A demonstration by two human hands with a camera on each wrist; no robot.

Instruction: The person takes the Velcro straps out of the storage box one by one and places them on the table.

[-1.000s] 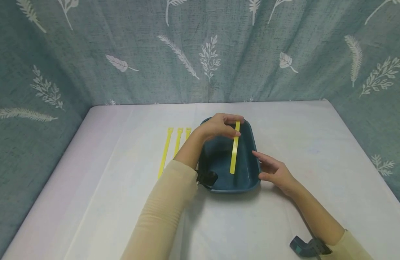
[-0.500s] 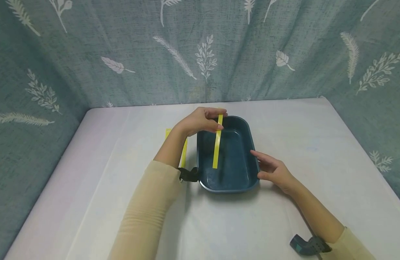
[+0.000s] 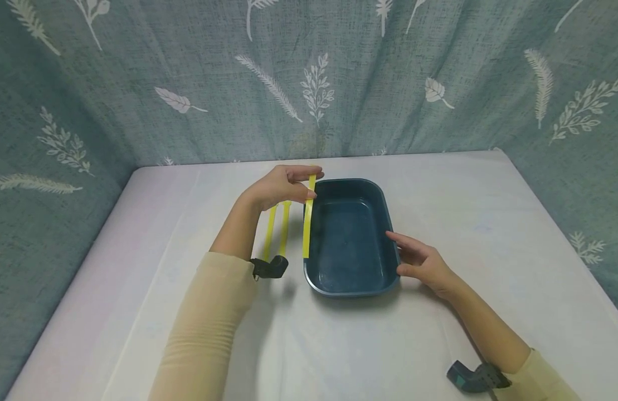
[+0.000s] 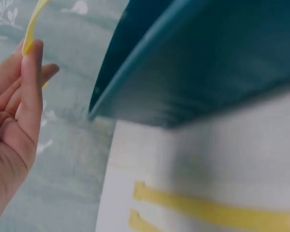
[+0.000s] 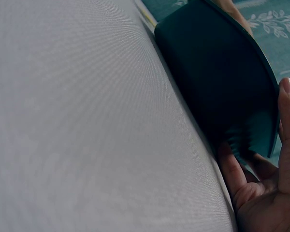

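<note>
My left hand (image 3: 281,186) pinches a yellow strap (image 3: 307,223) between thumb and fingers. The strap hangs down over the left rim of a dark teal rectangular basin (image 3: 353,293), whose visible inside is bare. In the left wrist view, the strap (image 4: 30,36) bends where the fingertips hold it. Two more yellow straps, one nearer the basin (image 3: 284,228) and one farther left (image 3: 269,234), lie on the white cloth below my left hand. My right hand (image 3: 426,267) rests against the basin's right side, fingers spread; in the right wrist view its thumb is at the rim.
A white cloth (image 3: 349,345) covers the table. Green leaf-patterned fabric (image 3: 359,100) stands behind it and along both sides. Each wrist bears a dark camera mount, the left one (image 3: 271,267) beside the straps and the right one (image 3: 476,377) near the front.
My left hand has carried the strap leftward from above the middle of the basin to its left rim. The head view has shifted slightly. My right hand keeps its place on the basin.
</note>
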